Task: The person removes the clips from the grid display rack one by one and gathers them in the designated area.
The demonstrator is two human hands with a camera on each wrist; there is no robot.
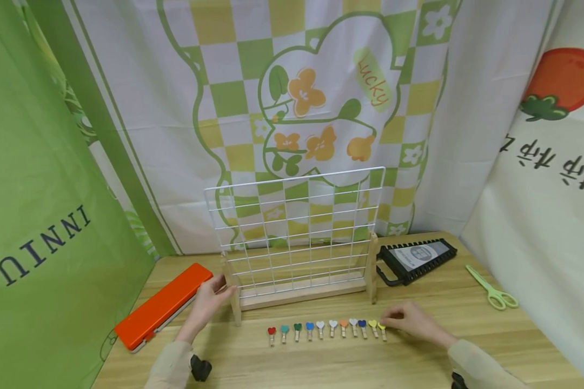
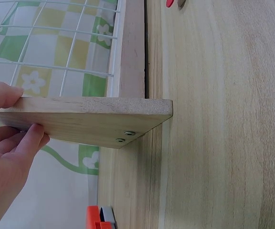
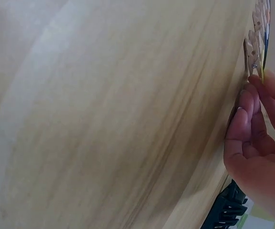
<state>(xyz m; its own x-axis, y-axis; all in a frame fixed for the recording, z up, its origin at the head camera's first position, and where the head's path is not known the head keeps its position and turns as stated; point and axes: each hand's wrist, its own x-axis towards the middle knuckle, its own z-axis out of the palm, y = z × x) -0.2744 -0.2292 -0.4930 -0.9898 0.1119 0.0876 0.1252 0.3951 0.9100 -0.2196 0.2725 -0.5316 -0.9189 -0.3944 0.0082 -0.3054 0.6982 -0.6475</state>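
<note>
A white wire grid (image 1: 294, 178) stands upright in a wooden base (image 1: 302, 293) with a wooden post at each side. My left hand (image 1: 208, 303) grips the left wooden post (image 2: 104, 119), thumb on one face and fingers on the other. In front of the stand lies a row of several small wooden clothespins with coloured hearts, from a red-heart one (image 1: 271, 334) at the left to yellow-heart ones at the right. My right hand (image 1: 413, 322) pinches the heart end of the last yellow-heart clothespin (image 1: 383, 335), at the table surface.
An orange-red case (image 1: 165, 305) lies left of the stand. Behind the right hand are a black rack-like item (image 1: 416, 259) with a grey panel and green scissors (image 1: 498, 299). Patterned cloth hangs behind the wooden table (image 1: 321, 367).
</note>
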